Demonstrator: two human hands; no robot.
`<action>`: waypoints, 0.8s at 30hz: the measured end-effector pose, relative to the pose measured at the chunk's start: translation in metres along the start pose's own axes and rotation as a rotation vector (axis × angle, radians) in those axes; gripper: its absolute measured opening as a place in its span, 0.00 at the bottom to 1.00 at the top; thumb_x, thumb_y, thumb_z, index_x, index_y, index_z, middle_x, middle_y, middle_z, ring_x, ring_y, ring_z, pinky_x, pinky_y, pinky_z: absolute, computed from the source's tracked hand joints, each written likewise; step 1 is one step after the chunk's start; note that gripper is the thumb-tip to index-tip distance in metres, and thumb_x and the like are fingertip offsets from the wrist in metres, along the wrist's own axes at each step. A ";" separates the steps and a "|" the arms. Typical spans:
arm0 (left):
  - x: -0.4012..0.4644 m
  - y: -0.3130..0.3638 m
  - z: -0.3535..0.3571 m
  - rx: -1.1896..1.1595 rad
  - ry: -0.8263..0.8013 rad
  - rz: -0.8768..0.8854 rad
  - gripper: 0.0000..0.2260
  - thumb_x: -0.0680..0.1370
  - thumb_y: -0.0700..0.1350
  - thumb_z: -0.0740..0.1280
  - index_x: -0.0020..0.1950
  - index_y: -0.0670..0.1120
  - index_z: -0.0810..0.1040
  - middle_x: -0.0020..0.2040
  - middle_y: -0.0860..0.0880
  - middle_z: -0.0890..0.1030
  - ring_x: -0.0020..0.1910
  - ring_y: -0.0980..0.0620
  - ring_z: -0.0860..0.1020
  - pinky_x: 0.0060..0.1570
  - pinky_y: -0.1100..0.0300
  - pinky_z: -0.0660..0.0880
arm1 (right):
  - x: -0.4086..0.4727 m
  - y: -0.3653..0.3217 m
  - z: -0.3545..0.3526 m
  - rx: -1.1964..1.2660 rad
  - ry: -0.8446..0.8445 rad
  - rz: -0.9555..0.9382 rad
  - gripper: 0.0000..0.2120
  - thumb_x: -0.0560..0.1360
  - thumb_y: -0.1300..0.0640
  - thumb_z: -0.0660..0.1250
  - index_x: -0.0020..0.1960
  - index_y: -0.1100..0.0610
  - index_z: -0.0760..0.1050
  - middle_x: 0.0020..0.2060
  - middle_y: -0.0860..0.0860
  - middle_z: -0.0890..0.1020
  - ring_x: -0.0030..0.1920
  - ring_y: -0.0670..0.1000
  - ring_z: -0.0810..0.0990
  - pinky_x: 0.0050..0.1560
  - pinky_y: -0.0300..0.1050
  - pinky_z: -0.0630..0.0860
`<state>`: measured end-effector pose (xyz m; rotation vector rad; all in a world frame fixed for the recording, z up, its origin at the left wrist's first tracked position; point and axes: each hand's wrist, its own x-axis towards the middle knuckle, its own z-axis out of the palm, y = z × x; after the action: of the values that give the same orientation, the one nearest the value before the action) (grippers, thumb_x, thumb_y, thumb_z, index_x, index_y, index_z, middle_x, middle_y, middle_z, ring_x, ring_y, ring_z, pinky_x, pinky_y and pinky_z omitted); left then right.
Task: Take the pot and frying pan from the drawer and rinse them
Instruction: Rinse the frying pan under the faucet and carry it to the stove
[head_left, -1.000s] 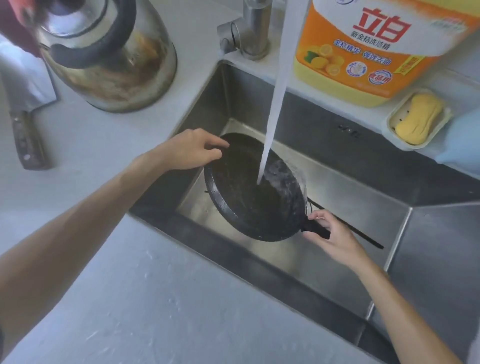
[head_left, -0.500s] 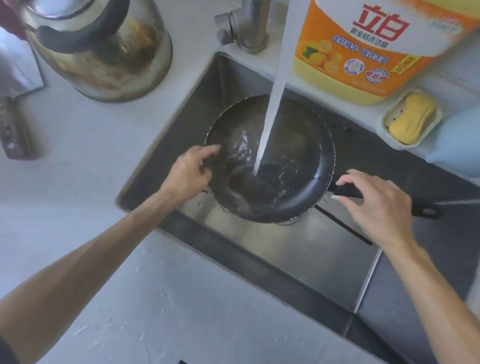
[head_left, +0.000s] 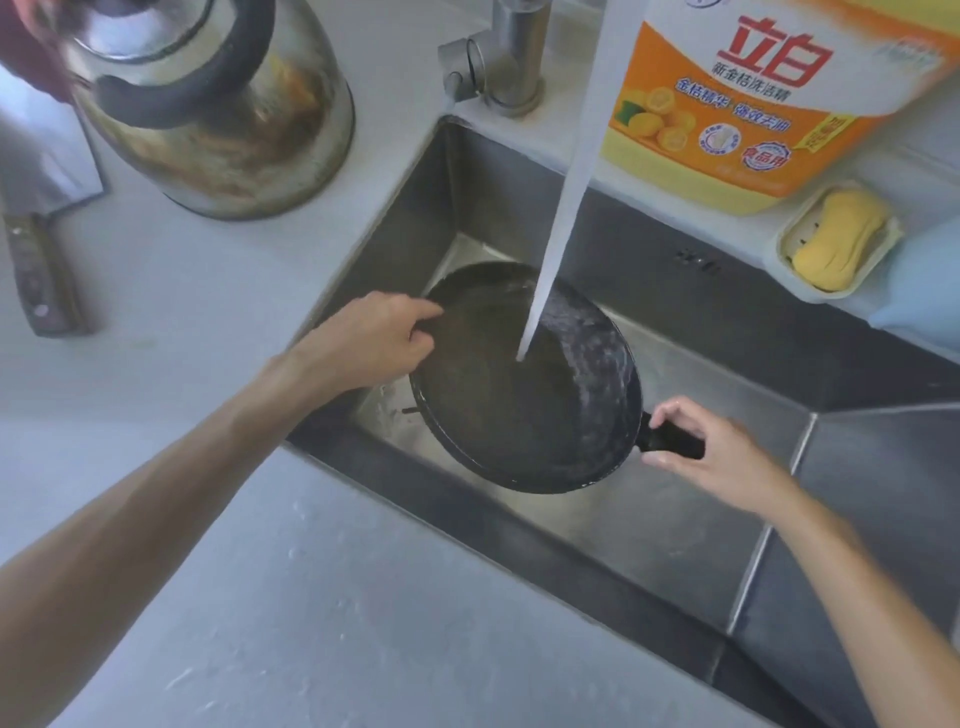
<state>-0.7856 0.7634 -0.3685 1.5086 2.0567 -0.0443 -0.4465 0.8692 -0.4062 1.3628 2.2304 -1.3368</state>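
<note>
- Over the sink (head_left: 675, 540), the pan (head_left: 524, 384) is held tilted, its open side turned up and toward the left, its lower edge close above the basin floor.
- A stream of water (head_left: 566, 197) falls into the pan and strikes near the middle of its dark inside; the right part of the inside looks wet and foamy.
- The left hand (head_left: 374, 343) is at the pan's left rim, fingers curled and pinching the edge, forefinger stretched along the top of the rim.
- The right hand (head_left: 711, 457) is at the pan's right side, thumb and fingers closed round the black handle (head_left: 670, 441) just beside the pan's body.
- Left of the sink, on the counter (head_left: 311, 597), stand a steel kettle (head_left: 208, 104) and, farther left, a cleaver (head_left: 41, 208).
- Behind the sink are the tap base (head_left: 504, 57), an orange detergent bottle (head_left: 753, 98) and a yellow soap (head_left: 836, 239) in a dish.
- The pot is not seen.
</note>
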 end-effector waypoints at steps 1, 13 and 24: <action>0.001 -0.001 0.010 -0.011 -0.091 -0.039 0.22 0.76 0.41 0.57 0.71 0.47 0.69 0.64 0.41 0.77 0.64 0.42 0.74 0.62 0.55 0.68 | 0.000 -0.005 -0.014 -0.122 -0.011 -0.003 0.14 0.67 0.46 0.72 0.45 0.39 0.68 0.44 0.38 0.82 0.48 0.51 0.80 0.52 0.48 0.74; 0.013 0.003 0.056 -0.354 0.234 -0.025 0.24 0.72 0.32 0.62 0.68 0.45 0.72 0.62 0.43 0.76 0.54 0.42 0.77 0.59 0.58 0.70 | -0.012 -0.021 -0.038 -0.525 0.530 -0.271 0.13 0.66 0.51 0.75 0.48 0.49 0.77 0.44 0.45 0.83 0.41 0.54 0.80 0.40 0.46 0.73; -0.008 0.021 -0.037 -0.040 0.462 0.165 0.19 0.73 0.39 0.62 0.62 0.51 0.79 0.38 0.45 0.82 0.40 0.40 0.80 0.47 0.51 0.76 | 0.020 0.007 0.063 0.395 0.111 -0.024 0.14 0.67 0.57 0.75 0.43 0.45 0.71 0.45 0.41 0.79 0.50 0.43 0.77 0.52 0.33 0.68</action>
<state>-0.7820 0.7775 -0.3279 1.7827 2.2484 0.4452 -0.4689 0.8330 -0.4576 1.5708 2.1306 -1.8257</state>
